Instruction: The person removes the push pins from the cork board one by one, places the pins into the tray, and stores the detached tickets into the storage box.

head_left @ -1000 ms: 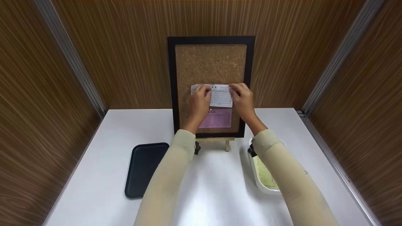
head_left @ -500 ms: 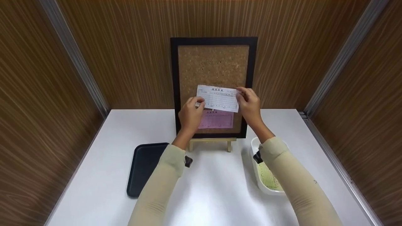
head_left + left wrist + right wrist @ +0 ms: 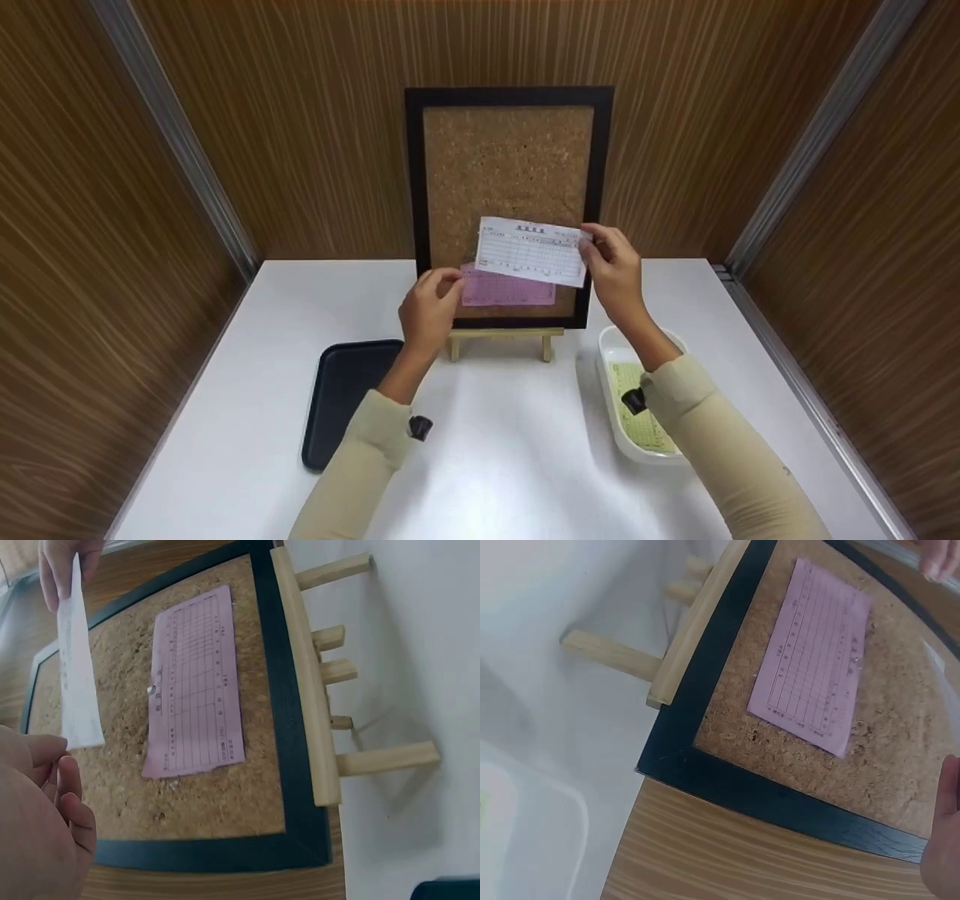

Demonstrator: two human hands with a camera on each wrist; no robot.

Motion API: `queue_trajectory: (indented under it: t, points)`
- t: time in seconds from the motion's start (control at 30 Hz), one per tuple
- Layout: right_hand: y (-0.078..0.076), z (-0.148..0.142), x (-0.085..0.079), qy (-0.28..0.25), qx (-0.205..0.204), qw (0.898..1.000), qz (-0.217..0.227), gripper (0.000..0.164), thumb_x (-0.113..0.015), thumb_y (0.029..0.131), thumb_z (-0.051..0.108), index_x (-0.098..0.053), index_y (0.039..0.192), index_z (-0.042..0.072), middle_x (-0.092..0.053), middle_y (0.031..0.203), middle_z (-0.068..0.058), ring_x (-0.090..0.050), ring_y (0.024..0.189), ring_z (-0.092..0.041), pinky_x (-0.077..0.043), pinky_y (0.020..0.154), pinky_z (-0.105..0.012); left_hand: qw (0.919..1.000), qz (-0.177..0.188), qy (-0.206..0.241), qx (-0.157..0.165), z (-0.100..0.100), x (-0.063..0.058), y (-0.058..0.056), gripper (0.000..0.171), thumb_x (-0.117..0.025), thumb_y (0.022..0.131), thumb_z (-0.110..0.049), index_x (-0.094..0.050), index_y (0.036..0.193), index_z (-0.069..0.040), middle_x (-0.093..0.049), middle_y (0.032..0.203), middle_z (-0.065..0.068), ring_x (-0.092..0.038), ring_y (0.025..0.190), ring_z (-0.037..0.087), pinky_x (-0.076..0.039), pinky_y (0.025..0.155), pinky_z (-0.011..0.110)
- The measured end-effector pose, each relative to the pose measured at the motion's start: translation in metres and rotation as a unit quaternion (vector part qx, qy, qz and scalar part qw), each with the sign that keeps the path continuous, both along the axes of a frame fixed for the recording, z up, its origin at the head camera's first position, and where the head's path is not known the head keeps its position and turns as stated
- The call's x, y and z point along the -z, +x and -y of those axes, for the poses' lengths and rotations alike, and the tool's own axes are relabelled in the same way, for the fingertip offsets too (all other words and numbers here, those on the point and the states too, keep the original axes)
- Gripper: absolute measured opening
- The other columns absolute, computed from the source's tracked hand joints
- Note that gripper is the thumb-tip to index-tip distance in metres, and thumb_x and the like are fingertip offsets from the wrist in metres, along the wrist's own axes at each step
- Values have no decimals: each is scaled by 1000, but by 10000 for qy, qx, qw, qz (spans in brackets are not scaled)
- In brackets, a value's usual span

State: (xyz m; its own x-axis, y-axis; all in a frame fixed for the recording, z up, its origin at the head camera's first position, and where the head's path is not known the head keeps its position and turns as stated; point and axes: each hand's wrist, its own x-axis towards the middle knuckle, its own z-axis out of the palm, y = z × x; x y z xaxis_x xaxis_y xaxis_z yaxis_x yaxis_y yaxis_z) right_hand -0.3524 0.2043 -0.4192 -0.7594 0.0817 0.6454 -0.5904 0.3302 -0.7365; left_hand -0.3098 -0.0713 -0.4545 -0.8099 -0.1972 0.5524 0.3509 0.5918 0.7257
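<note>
My right hand (image 3: pixel 616 274) pinches a white printed form slip (image 3: pixel 531 251) by its right edge, thumb in front, and the slip tilts down to the right. It hangs before the cork board (image 3: pixel 510 161) and overlaps a pink printed slip (image 3: pixel 510 291). That pink slip (image 3: pixel 196 682) lies against the cork, with a small clear pin head (image 3: pixel 151 690) at its top edge. My left hand (image 3: pixel 429 311) is at the board's lower left, thumb and forefinger tips together with nothing visible between them. In the left wrist view those fingertips (image 3: pixel 54 748) overlap the white slip's near end.
The black-framed board leans on a small wooden easel (image 3: pixel 506 333) against the wood-grain back wall. A dark tray (image 3: pixel 349 405) lies on the white table at left. At right, a white tub (image 3: pixel 609 420) holds yellow-green printed slips (image 3: pixel 641 420) beneath my right forearm.
The white slip has come down and right from the middle of the board, tilting. My left hand has left its top edge and moved down and left; my right hand still grips it.
</note>
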Motion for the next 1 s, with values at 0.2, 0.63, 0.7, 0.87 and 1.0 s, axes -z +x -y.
queue_trajectory:
  t: [0.2, 0.63, 0.7, 0.87, 1.0]
  points:
    - [30, -9, 5, -351, -195, 9989, 249, 27, -60, 100, 3, -64, 125, -4, -63, 110, -15, -57, 83, -15, -47, 72, -18, 9999, -38, 61, -115, 22, 10, 20, 9, -73, 93, -21, -74, 99, -14, -71, 94, -1, -60, 76, 13, -46, 66, 32]
    - [93, -68, 43, -982, 673, 9897, 798, 31, -65, 98, 13, -66, 127, 1, -64, 117, -3, -64, 89, -8, -50, 76, -15, 9970, 703, 190, -264, 61, 51, 52, 10, -73, 93, -25, -76, 101, -19, -74, 100, -6, -62, 70, 10, -46, 63, 31]
    - [103, -78, 52, -1158, 821, 9853, 948, 31, -66, 98, 12, -66, 127, 1, -64, 116, -2, -64, 89, -7, -50, 76, -15, 9956, 871, 190, -294, 65, 58, 56, 10, -73, 93, -25, -76, 100, -19, -74, 98, -6, -64, 75, 11, -48, 66, 32]
    - [125, -97, 70, -1434, 1228, 9719, 1405, 33, -66, 98, 13, -65, 129, 2, -63, 117, 1, -66, 88, -6, -51, 74, -14, 9906, 1326, 102, -311, 77, 74, 66, 8, -72, 93, -27, -75, 99, -22, -73, 96, -7, -62, 78, 12, -46, 69, 33]
    - [138, -108, 80, -1864, 1471, 9573, 1647, 33, -66, 97, 12, -65, 129, 2, -64, 116, 2, -66, 86, -5, -51, 72, -14, 9870, 1601, 74, -155, 85, 84, 72, 8, -72, 93, -28, -75, 99, -22, -73, 96, -8, -61, 80, 12, -46, 70, 33]
